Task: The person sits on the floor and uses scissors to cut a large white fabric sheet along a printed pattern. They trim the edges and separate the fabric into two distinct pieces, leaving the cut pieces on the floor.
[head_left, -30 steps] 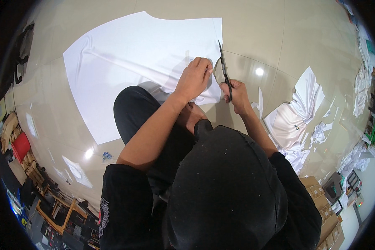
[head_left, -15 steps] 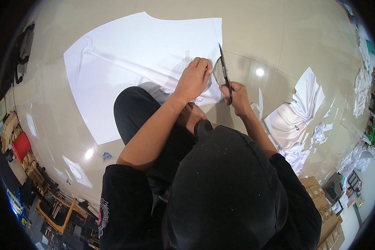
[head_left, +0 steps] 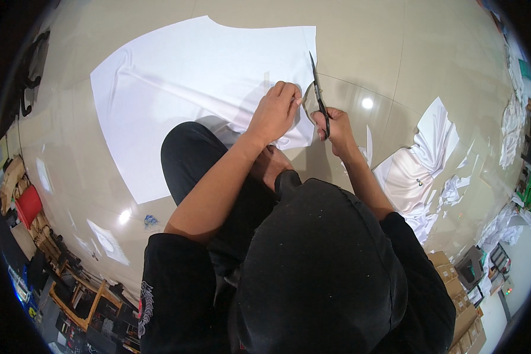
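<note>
Black scissors [head_left: 317,88] closed in right hand [head_left: 335,127]; white cloth [head_left: 218,65] lies left and ahead.
Right fingers wrapped round handles, blade gap can't tell; long axis points away from body, tips over cloth's right edge. Left hand [head_left: 272,112] on cloth just left of blades, fingers bunched, can't tell if pinching. Foot [head_left: 274,165] and knee [head_left: 186,138] crowd near side; crumpled white fabric [head_left: 401,171] off right, apart.

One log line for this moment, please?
left hand: on white fabric; right hand: holding black scissors; scissors: at fabric's right edge
</note>
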Demonstrator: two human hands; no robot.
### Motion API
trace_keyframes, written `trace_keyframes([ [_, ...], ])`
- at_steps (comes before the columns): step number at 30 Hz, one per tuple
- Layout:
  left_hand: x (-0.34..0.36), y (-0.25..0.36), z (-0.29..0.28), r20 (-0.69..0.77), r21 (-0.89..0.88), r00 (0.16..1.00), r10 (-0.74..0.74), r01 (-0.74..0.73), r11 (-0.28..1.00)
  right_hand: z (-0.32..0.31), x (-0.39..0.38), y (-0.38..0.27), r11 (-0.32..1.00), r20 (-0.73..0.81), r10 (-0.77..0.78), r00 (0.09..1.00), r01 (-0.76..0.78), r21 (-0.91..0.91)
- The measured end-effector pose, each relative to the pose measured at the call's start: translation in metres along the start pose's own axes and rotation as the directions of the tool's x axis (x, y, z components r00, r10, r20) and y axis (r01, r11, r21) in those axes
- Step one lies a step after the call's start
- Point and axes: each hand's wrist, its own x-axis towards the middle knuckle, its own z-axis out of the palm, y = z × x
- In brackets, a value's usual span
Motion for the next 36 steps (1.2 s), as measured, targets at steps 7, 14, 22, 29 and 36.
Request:
trace_keyframes([
  [7, 0.0, 0.0, 0.001, -0.022, 0.006, 1.0, 0.01, -0.01, 1.0, 0.001, -0.003, 0.0, 1.0, -0.026, -0.015, 1.0, 0.016, 0.018],
  [14, -0.001, 0.0, 0.0, -0.025, -0.009, 1.0, 0.006, -0.006, 1.0, 0.002, -0.008, -0.003, 1.0, -0.045, -0.007, 0.999, 0.006, -0.02],
  [22, -0.002, 0.001, -0.002, -0.009, -0.014, 1.0, -0.005, 0.005, 1.0, 0.004, 0.009, -0.009, 1.0, -0.044, 0.005, 0.999, -0.005, -0.005],
  [29, -0.001, 0.002, -0.002, -0.016, -0.014, 1.0, 0.002, -0.002, 1.0, 0.005, 0.013, -0.01, 1.0, -0.059, 0.007, 0.998, -0.008, -0.012],
  [36, -0.002, 0.002, -0.004, -0.003, -0.008, 1.0, -0.021, 0.021, 1.0, 0.004, 0.008, -0.008, 1.0, -0.042, -0.007, 0.999, 0.006, -0.021],
])
